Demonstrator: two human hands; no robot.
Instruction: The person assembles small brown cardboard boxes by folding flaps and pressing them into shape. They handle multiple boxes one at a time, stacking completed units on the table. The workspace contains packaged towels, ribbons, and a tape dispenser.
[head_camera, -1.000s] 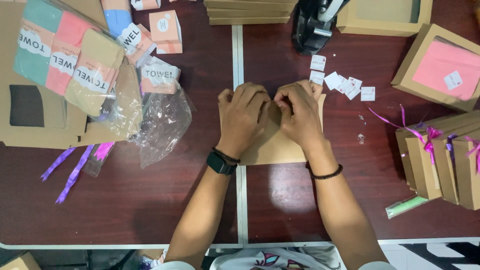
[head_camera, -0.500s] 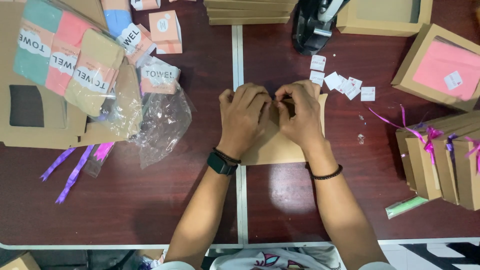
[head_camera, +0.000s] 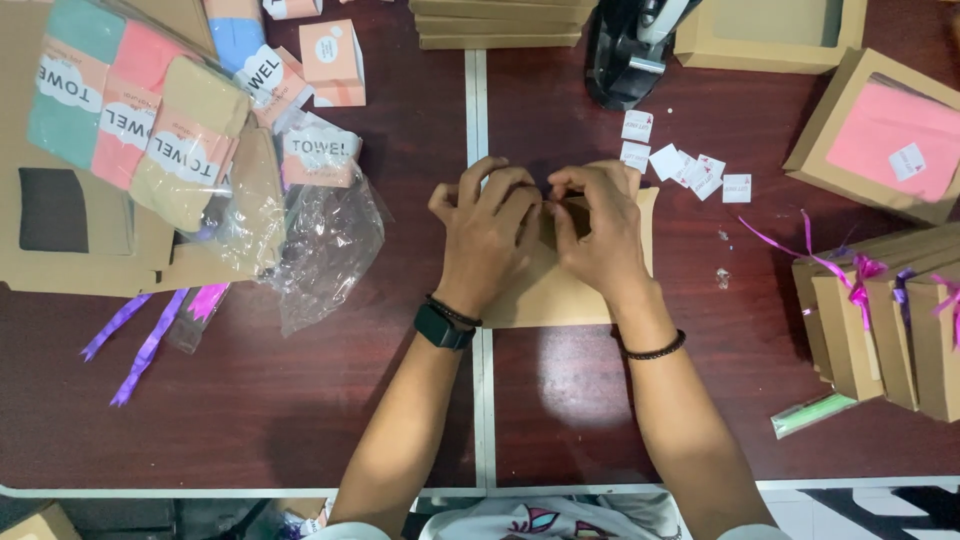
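Note:
A flat brown cardboard box blank (head_camera: 560, 295) lies on the dark red table in front of me. My left hand (head_camera: 487, 235) and my right hand (head_camera: 597, 232) both press down on its far part, fingers curled and pinching at the cardboard's top edge where the two hands meet. A black watch sits on my left wrist and a thin black band on my right. What the fingertips hold exactly is hidden under the hands.
Small white stickers (head_camera: 690, 168) lie just beyond the box. A black tape dispenser (head_camera: 632, 50) stands at the back. Finished boxes with pink ribbons (head_camera: 880, 320) stand at right, a windowed box (head_camera: 880, 135) above them. Wrapped towels (head_camera: 140, 120) and a clear plastic bag (head_camera: 325, 245) lie at left.
My fingers have drawn closer together at the top edge of the cardboard; the hands otherwise stay in place on the box.

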